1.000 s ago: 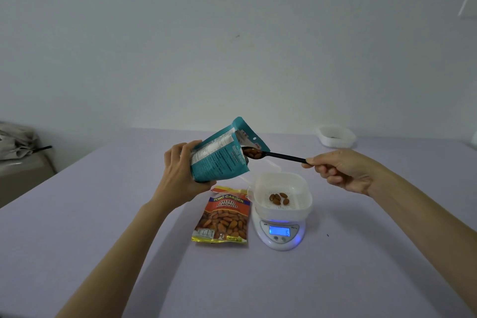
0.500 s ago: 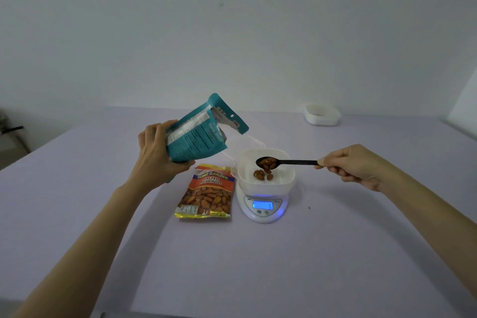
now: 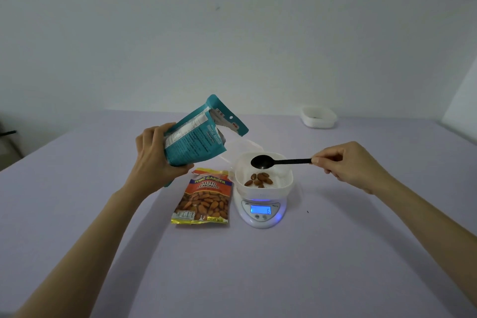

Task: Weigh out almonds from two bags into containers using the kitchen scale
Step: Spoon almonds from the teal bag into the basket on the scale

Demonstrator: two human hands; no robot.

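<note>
On the table (image 3: 258, 266), a white scale (image 3: 260, 210) carries a white container (image 3: 264, 175) holding a few almonds (image 3: 259, 179); its lit display shows a low figure, seemingly a single digit. The person's left hand (image 3: 154, 160) has its grip clenched around an opened teal bag (image 3: 196, 139), held tilted above the table with its mouth turned toward the container. The right hand (image 3: 346, 162) pinches the handle of a black spoon (image 3: 278, 161), whose empty bowl hovers over the container. A second bag (image 3: 204, 199), labelled salted almonds, lies flat just beside the scale and appears unopened. Another white container (image 3: 318, 116) stands well apart at the far edge; its contents cannot be made out. Judged from this arrangement, the first portion is only begun: more scoops from the teal bag seem needed, and weighing from the second bag is not yet started.
</note>
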